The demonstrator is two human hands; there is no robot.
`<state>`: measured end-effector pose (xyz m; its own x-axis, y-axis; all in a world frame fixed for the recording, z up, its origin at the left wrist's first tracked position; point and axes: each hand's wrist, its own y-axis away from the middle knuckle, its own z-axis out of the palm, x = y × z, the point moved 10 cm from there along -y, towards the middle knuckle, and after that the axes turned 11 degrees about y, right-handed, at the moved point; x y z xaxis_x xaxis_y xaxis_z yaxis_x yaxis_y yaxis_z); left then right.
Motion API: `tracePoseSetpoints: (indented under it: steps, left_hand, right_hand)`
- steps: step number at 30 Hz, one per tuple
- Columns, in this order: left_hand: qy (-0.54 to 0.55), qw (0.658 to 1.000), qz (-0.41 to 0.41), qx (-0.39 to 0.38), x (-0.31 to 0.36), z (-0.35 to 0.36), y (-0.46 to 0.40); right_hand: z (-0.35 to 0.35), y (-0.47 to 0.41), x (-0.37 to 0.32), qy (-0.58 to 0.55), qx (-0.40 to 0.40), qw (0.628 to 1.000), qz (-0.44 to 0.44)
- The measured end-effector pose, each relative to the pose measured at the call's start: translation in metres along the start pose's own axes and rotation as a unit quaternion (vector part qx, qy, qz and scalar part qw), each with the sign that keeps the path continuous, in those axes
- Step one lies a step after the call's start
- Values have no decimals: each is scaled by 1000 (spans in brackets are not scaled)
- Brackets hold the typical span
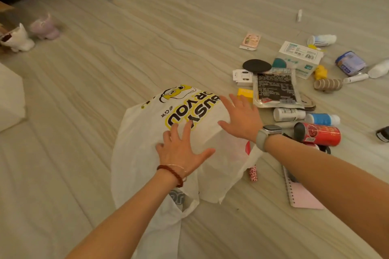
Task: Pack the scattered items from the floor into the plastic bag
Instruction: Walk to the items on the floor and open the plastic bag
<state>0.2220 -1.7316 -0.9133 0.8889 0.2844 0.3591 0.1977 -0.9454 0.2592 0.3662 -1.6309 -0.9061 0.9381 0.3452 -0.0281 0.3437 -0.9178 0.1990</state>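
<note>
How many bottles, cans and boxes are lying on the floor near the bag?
Bottles: 4
Cans: 2
Boxes: 3
Total: 9

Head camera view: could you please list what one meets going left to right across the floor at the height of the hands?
White plastic bag with yellow print → left hand → right hand → white bottle → red can.

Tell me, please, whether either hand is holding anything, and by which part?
Nothing is held: the left hand and right hand lie open with fingers spread over the plastic bag.
</note>
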Motion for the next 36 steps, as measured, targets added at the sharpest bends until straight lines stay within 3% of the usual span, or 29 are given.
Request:
tracePoseSetpoints:
  steps: [2, 4, 6, 11, 14, 16, 19, 20, 25, 27, 30, 32, 34, 36]
  left_hand:
    - [-24, 999, -32, -34, -13, 35, -3]
    - [-15, 998, -51, -17, -30, 46, -9]
    - [44, 997, -42, 44, -43, 38, -12]
    - [222, 959, -39, 173, -77, 2, 8]
    - [312, 931, -115, 153, -92, -5, 5]
    - [458, 870, -154, 98, -91, -2, -2]
    - [666, 728, -164, -1, -69, 2, -5]
    - [702, 695, -152, -26, -62, 2, -5]
    - [739, 656, -139, -71, -53, 11, 6]
    - [716, 682, -143, -47, -58, 9, 10]
    - [619, 778, -111, 8, -78, -9, 14]
    - [537, 841, -63, -28, -84, -15, 18]
    - [493, 863, -51, -96, -90, -10, 26]
    - [495, 856, -64, -136, -93, -3, 32]
  right_hand:
    - [27, -5, 3, 5, -71, 997, 35]
    - [47, -3, 13, -24, -97, 992, 81]
    - [54, 3, 19, -41, -75, 992, 95]
    - [49, 22, 12, -57, -18, 998, -5]
    - [29, 27, 11, -27, 26, 998, -46]
    - [15, 29, 10, -11, 54, 997, -62]
    - [2, 28, 20, -26, 75, 997, -25]
    - [-1, 28, 25, -56, 72, 996, -2]
    - [-9, 31, 33, -260, 45, 960, 88]
    - [-16, 33, 26, -267, 44, 961, 63]
    - [-17, 35, 18, -289, 3, 957, -3]
    - [-14, 38, 20, -328, -53, 943, -15]
    - [-7, 44, 22, -401, -108, 909, 0]
    - [5, 47, 23, -447, -125, 885, 22]
